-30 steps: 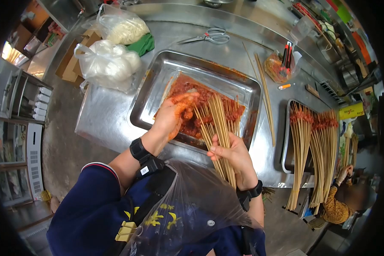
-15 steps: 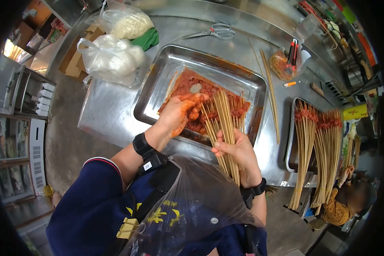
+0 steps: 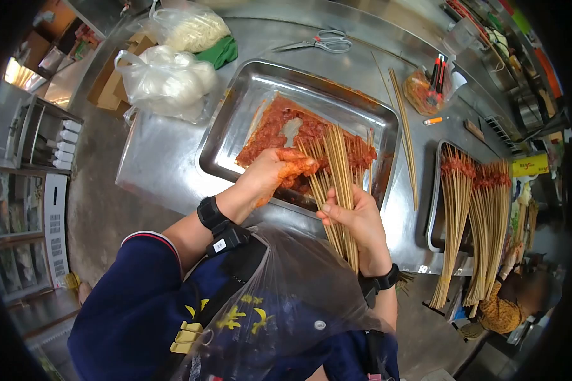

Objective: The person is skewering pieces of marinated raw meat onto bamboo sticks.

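A bundle of bamboo skewers (image 3: pixel 340 168) is gripped in my right hand (image 3: pixel 360 222), its upper ends leaning over the steel tray. My left hand (image 3: pixel 279 170), smeared with red marinade, has its fingers pressed together beside the skewers; what they pinch, if anything, is hidden. Under both hands lies red marinated meat (image 3: pixel 260 136) in the deep steel tray (image 3: pixel 235 95). A pale bare patch shows through the middle of the meat. Several skewers with meat on their tips stand at the right of the pile, partly behind the bundle.
Finished meat skewers (image 3: pixel 457 190) fill a second tray (image 3: pixel 433 219) on the right. Scissors (image 3: pixel 330 41), loose skewers (image 3: pixel 405 133), an orange pen (image 3: pixel 435 120) and white plastic bags (image 3: pixel 165 82) lie around the tray. A co-worker (image 3: pixel 502 311) is at the lower right.
My left hand has drawn back toward me and right, closer to the skewers, uncovering more of the pale patch in the meat. My right hand keeps its hold on the bundle.
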Demonstrator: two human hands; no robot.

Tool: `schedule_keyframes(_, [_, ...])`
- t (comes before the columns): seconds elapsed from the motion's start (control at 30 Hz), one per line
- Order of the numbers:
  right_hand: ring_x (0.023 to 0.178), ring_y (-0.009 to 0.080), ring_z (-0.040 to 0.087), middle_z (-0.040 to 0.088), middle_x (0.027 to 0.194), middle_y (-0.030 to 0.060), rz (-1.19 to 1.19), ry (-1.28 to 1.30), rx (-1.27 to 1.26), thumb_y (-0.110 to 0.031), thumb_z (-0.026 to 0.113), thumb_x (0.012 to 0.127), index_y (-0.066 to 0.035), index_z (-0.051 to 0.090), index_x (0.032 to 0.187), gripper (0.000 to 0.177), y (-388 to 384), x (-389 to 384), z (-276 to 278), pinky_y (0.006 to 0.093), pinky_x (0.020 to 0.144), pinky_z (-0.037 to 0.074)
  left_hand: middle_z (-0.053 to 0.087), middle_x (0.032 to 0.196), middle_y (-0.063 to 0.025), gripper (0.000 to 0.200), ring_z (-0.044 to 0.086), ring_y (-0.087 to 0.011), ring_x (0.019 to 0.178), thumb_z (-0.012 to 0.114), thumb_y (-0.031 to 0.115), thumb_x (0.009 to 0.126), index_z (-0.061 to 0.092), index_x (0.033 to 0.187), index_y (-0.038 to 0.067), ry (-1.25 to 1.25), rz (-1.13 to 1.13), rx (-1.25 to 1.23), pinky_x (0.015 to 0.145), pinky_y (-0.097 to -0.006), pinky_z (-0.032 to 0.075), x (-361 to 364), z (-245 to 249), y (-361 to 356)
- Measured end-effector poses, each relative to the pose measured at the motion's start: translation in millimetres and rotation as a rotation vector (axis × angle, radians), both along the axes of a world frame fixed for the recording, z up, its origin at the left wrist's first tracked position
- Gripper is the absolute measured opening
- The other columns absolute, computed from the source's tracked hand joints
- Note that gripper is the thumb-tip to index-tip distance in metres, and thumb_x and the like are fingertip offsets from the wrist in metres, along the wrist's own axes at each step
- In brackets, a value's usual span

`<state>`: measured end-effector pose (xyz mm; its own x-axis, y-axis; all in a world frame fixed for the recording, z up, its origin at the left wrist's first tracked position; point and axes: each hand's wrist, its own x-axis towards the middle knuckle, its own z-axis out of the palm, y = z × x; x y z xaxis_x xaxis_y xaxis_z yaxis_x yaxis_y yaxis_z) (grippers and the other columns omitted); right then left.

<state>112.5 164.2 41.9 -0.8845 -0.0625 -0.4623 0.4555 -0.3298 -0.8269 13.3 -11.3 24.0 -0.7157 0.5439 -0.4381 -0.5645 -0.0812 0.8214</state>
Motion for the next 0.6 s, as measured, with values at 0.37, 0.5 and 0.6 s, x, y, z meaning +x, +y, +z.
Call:
schedule_keyframes(0.37, [0.083,0.0182,0.061,0.059,0.091,0.0113,-0.031,-0.009,-0.053,-0.007,0.05,0.085,0.001,0.052,0.101,0.018,-3.0,-3.8,17.2,0.0286,0.074,0.051,0.056,0.072,0.0011,0.014,0.05,-0.0056,0.059,0.062,0.016,0.081,0.058,0.087,0.005,0.148,0.145,-0.094,0.053,-0.0193,0.039,-7.5,-9.9,7.5])
schedule_keyframes(0.5, [0.081,0.0185,0.061,0.058,0.087,0.0114,-0.156,-0.015,-0.153,-0.006,0.047,0.083,0.003,0.051,0.103,0.022,1.2,-1.0,13.1,0.0307,0.075,0.052,0.059,0.081,-0.0046,0.016,0.056,-0.0146,0.073,0.059,0.009,0.081,0.06,0.095,0.001,0.674,0.17,-0.311,0.064,-0.0277,0.045,-39.8,-38.0,-30.7])
schedule_keyframes(0.6, [0.075,0.0163,0.061,0.058,0.077,0.0081,-0.099,0.004,-0.081,-0.004,0.047,0.081,0.004,0.05,0.105,0.025,3.5,-0.8,3.6,0.0294,0.074,0.052,0.061,0.084,-0.0124,0.019,0.059,-0.0242,0.078,0.059,0.002,0.076,0.061,0.095,-0.001,0.845,0.04,-0.79,0.068,-0.0308,0.046,-37.2,-32.5,-44.2])
